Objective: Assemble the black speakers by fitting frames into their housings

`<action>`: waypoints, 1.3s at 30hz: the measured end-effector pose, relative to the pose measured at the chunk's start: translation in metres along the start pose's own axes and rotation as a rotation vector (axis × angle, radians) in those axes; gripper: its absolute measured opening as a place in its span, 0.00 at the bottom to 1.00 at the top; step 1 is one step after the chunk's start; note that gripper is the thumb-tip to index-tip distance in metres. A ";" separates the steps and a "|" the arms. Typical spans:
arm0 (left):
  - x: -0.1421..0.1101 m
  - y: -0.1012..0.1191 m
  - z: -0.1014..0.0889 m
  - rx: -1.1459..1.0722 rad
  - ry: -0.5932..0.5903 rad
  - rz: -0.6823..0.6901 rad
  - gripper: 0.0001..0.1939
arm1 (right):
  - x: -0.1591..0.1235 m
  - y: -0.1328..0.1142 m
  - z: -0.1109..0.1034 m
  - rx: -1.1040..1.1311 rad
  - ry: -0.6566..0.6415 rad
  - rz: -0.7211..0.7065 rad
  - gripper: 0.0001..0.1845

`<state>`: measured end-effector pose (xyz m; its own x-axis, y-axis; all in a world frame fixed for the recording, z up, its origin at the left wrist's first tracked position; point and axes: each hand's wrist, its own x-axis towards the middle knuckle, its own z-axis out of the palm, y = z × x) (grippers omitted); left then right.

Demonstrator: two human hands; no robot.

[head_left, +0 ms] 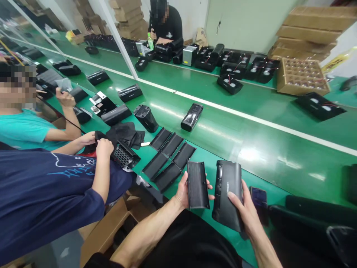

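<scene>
My left hand [182, 191] grips a flat black grille panel [197, 185] by its left edge, holding it upright above the near edge of the green belt. Beside it on the right, my right hand [243, 209] is wrapped around a black speaker housing [228, 193], fingers closed on its lower right side. The two parts sit side by side, a small gap between them. Several more black panels [168, 158] lie in a fan on the belt just left of my left hand.
A green conveyor belt [251, 126] runs across, with a black speaker [192, 117] lying mid-belt. A co-worker in a dark blue shirt [41, 193] at left handles a perforated part [125, 155]. A phone [259, 197] lies by my right hand. A cardboard tray [302, 76] sits far right.
</scene>
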<state>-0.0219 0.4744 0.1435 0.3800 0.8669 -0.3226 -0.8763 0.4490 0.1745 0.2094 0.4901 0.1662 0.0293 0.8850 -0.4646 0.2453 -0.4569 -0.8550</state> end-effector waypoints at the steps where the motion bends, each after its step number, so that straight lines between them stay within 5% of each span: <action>1: 0.003 -0.003 0.001 -0.004 0.018 0.034 0.43 | -0.007 -0.016 -0.003 -0.035 -0.004 -0.006 0.56; 7: 0.021 -0.019 0.007 0.061 0.027 -0.003 0.42 | -0.022 -0.077 -0.003 -0.363 0.026 -0.147 0.58; 13: 0.030 -0.028 0.034 0.152 -0.081 0.031 0.47 | -0.023 -0.089 0.011 -0.513 0.019 -0.202 0.56; 18: 0.034 -0.030 0.048 0.176 -0.035 0.128 0.48 | -0.028 -0.096 0.018 -0.567 0.047 -0.207 0.54; 29: 0.039 -0.039 0.043 0.124 -0.030 0.025 0.43 | -0.012 -0.082 0.015 -0.651 0.005 -0.155 0.57; 35: 0.044 -0.036 0.049 0.094 0.140 0.109 0.40 | 0.000 -0.081 0.000 -0.561 -0.105 -0.226 0.54; 39: 0.051 -0.032 0.059 0.104 0.286 0.258 0.36 | -0.024 -0.056 0.011 -0.380 0.080 -0.272 0.62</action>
<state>0.0428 0.5165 0.1762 0.0404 0.8656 -0.4992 -0.8919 0.2564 0.3725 0.1845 0.4935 0.2232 -0.0146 0.9789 -0.2038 0.5911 -0.1559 -0.7914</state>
